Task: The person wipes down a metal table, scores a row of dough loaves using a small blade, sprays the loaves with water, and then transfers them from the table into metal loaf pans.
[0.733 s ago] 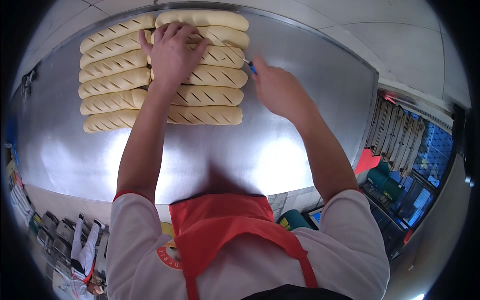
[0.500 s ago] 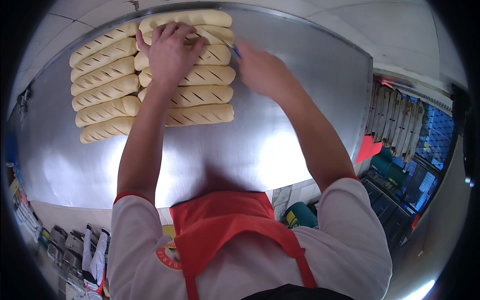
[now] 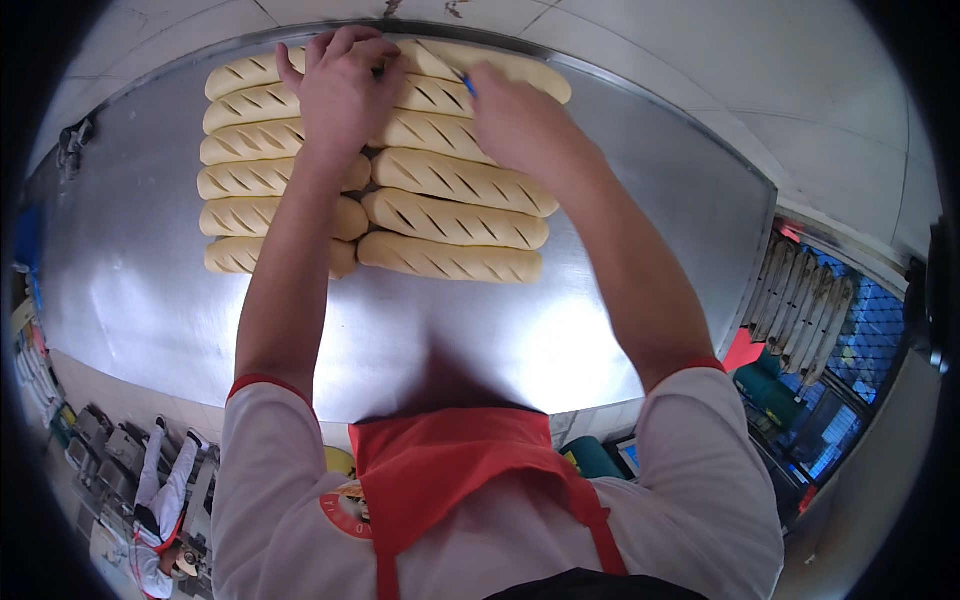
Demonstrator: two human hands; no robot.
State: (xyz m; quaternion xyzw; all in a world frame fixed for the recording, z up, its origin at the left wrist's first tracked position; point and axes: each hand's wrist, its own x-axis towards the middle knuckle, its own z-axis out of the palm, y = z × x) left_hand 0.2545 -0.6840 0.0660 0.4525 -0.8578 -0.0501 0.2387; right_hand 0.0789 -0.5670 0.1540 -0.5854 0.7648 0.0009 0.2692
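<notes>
Two columns of long pale dough loaves lie side by side on the steel table [image 3: 150, 320], most with slanting cuts across their tops. In my right hand [image 3: 525, 125] is a small knife [image 3: 443, 62] with a blue handle, gripped closed. Its thin blade lies over the left part of the farthest right-column loaf [image 3: 510, 70], whose right stretch looks smooth. My left hand [image 3: 345, 85] rests with fingers apart at that loaf's left end, where the columns meet. It covers the ends of the far left-column loaves [image 3: 235, 108]. Its fingertips are partly hidden.
A raised rim [image 3: 600, 70] runs along the table's far side against a pale tiled wall. Long metal trays [image 3: 790, 290] hang at the right beside a window. At lower left, another person [image 3: 165, 510] in white stands near grey equipment.
Both hands and the knife have moved from the second right-column loaf to the farthest one. The second loaf now shows cuts along it. My view has shifted, so the loaves appear farther right.
</notes>
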